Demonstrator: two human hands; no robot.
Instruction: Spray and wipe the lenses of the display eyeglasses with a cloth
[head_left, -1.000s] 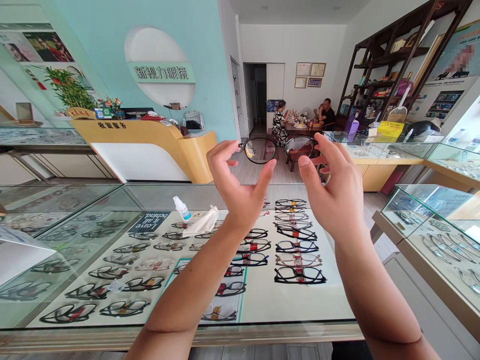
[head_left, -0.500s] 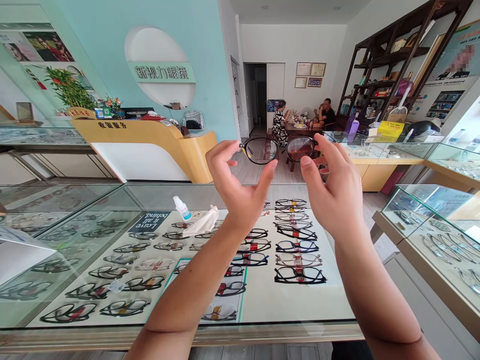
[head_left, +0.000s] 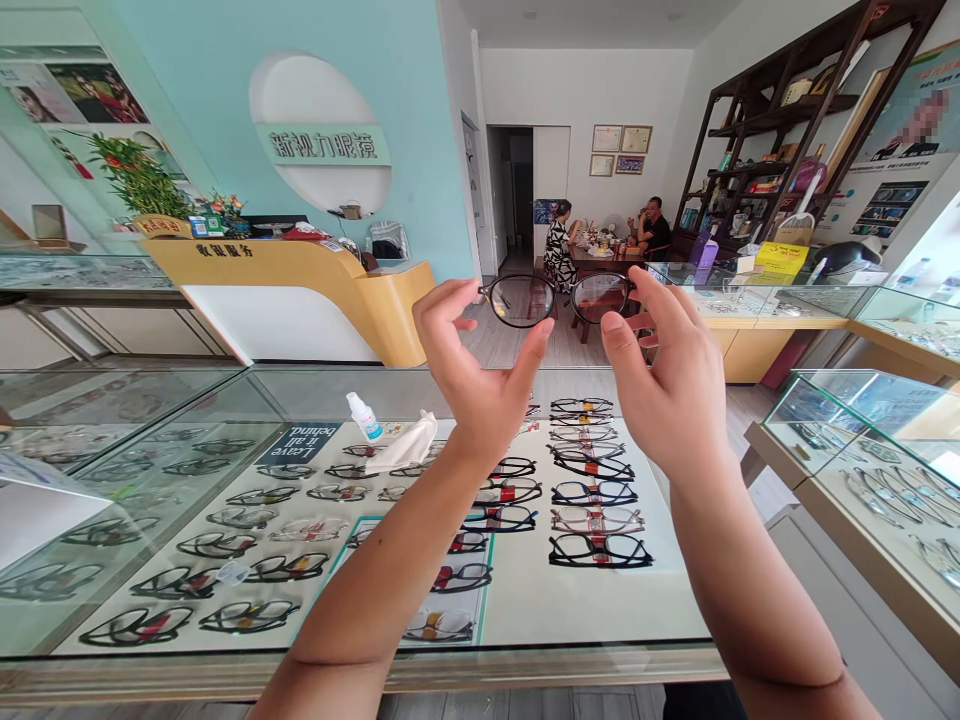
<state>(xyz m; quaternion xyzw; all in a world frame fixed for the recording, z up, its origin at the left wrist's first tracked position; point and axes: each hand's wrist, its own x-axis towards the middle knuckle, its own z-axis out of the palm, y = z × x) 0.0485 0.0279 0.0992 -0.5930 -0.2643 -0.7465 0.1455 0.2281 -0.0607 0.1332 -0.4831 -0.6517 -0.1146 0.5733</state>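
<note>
A pair of black-rimmed eyeglasses (head_left: 523, 302) is held up above the glass counter, lenses facing me. My left hand (head_left: 480, 350) grips its left end between the fingers and the thumb, the thumb at the lower rim of the left lens. On the other side, my right hand (head_left: 671, 370) pinches the right end near the hinge, thumb below and forefinger above. Under my hands, a column of eyeglass frames (head_left: 600, 550) lies on the white display surface. Left of my left forearm are a small white spray bottle (head_left: 364, 417) and a pale cloth (head_left: 403, 445).
More eyeglasses (head_left: 250, 615) lie in rows at the left, beside a dark printed card (head_left: 301, 444). A white box (head_left: 45, 510) stands at the left edge. Another glass showcase (head_left: 885, 480) is at the right. Two people sit at a table (head_left: 600, 262) far back.
Both hands and the eyeglasses stay almost still; the glasses shift very slightly.
</note>
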